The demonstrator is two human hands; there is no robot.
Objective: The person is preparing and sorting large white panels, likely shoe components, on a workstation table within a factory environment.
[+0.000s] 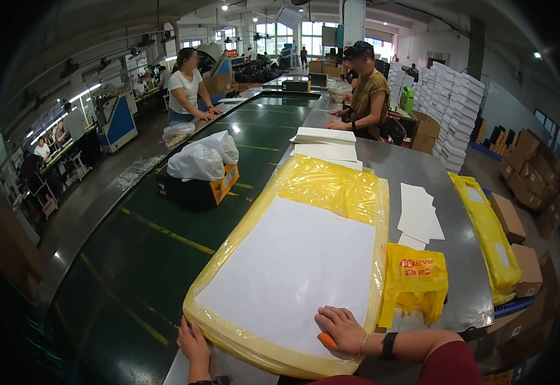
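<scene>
While the left grip touches the near left corner of one yellow-wrapped package on the desk, the right grip rests on its white sheet, one orange object by the thumb; whether either grasps anything, I cannot tell. One yellow bag crowds the package's right edge; several white cards lie beyond. One black-and-orange box topped with white plastic stands on the green belt; farther, two people stand on opposite sides.
</scene>
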